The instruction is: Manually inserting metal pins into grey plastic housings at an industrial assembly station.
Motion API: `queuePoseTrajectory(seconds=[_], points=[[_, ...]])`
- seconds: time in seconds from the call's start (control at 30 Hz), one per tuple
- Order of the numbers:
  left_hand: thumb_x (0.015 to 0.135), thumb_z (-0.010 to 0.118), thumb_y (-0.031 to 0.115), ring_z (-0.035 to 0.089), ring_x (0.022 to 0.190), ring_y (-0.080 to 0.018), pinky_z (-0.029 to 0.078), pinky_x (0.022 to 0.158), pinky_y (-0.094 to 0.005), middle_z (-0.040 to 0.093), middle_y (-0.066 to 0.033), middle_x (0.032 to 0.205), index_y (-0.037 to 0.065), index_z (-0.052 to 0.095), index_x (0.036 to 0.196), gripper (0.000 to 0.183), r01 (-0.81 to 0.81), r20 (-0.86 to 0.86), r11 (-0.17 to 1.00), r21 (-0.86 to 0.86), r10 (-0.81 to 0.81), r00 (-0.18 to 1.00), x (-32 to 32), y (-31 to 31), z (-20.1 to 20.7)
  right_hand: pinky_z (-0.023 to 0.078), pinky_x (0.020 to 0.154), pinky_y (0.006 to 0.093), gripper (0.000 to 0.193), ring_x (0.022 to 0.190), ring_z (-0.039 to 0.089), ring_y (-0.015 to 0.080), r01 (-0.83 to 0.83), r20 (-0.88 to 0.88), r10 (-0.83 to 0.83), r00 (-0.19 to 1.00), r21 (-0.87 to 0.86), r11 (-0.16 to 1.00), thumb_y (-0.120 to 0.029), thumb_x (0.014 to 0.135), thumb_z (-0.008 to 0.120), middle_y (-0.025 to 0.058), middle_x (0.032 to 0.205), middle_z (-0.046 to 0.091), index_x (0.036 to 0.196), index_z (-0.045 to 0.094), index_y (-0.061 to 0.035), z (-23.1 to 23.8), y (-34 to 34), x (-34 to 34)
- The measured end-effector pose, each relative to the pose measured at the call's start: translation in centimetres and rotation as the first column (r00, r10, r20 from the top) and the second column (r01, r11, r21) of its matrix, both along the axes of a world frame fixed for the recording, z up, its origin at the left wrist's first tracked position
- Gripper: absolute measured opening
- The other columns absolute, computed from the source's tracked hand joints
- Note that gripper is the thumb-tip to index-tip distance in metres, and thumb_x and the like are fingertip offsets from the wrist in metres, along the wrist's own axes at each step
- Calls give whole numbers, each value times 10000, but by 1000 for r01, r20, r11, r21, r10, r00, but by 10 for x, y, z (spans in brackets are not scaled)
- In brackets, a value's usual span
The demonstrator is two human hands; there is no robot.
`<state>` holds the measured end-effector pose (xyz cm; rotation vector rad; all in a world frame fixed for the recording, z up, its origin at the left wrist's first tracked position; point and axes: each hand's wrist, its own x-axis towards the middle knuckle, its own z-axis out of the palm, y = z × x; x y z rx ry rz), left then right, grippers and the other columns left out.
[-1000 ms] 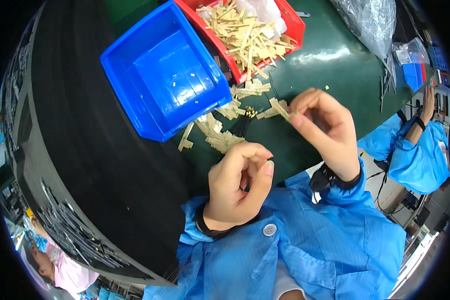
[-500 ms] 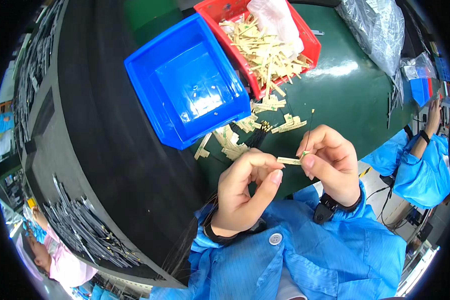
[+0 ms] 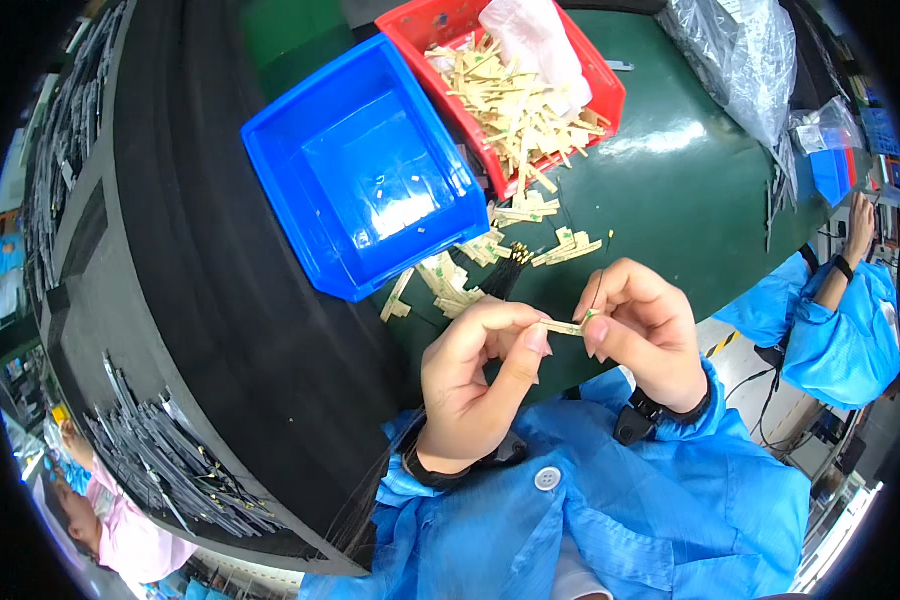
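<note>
Between my hands is a short, flat cream strip (image 3: 562, 327) with a green spot at its right end and a thin dark wire rising from there. My left hand (image 3: 475, 375) pinches the strip's left end between thumb and index finger. At the other end, my right hand (image 3: 652, 335) grips it by the green spot, thumb and fingertips closed together. Just beyond the left hand lie more cream strips (image 3: 445, 285) in a loose pile. Beside them is a bundle of black wires (image 3: 510, 272) with yellowish tips.
A blue bin (image 3: 315, 245) holding only tiny scraps stands beyond my left hand. Behind it, a red bin (image 3: 610, 92) contains many cream strips and a whitish plastic bag. Clear plastic bags (image 3: 735, 70) lie far right. Dark cables (image 3: 175, 450) fill a grey tray at left. Another person (image 3: 840, 330) sits at right.
My left thumb has closed onto the strip's left end along with the index finger. Both hands and the strip have shifted slightly left in view, as has the whole scene.
</note>
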<state>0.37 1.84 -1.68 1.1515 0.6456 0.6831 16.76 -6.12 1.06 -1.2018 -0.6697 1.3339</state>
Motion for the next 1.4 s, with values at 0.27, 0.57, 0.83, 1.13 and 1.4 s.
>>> queuePoseTrajectory(seconds=[0.27, 0.57, 0.83, 1.13, 1.4], points=[[873, 606, -74, 536, 654, -45, 425, 579, -183, 595, -57, 829, -44, 599, 991, 122, -118, -41, 993, -12, 118, 992, -2, -3, 2, 407, 577, 278, 296, 704, 536, 181, 84, 827, -342, 447, 341, 936, 37, 695, 739, 90, 849, 543, 957, 611, -11, 3, 14, -20], [852, 626, -79, 535, 615, -78, 424, 559, -209, 610, -78, 776, -59, 612, 994, 144, -129, -75, 958, 258, 153, 985, 0, -4, -2, 473, 566, 299, 182, 651, 605, 215, 82, 757, -275, 593, 283, 956, 73, 711, 735, 99, 789, 636, 864, 662, 6, 4, 20, -31], [845, 646, -62, 567, 609, -114, 439, 553, -224, 629, -102, 777, -46, 622, 987, 145, -94, -83, 938, 333, 129, 988, 1, -2, -2, 488, 572, 258, 155, 682, 638, 173, 73, 775, -283, 565, 295, 953, 57, 751, 723, 104, 824, 675, 891, 679, 7, 2, 15, -26], [838, 664, -36, 590, 602, -134, 457, 531, -240, 633, -96, 774, -31, 641, 973, 137, -42, -55, 870, 491, 79, 995, 1, 3, -1, 421, 519, 211, 158, 658, 602, 91, -29, 591, -77, 803, 167, 986, 18, 794, 714, 78, 830, 693, 949, 710, -12, 6, 6, -6], [834, 654, -44, 590, 577, -114, 463, 520, -237, 635, -79, 757, -34, 653, 980, 146, -73, -28, 872, 483, 98, 995, 1, -1, -3, 416, 515, 205, 155, 649, 601, 86, -22, 635, -86, 767, 160, 987, 23, 802, 709, 78, 826, 691, 954, 708, -8, 13, 6, -10]])
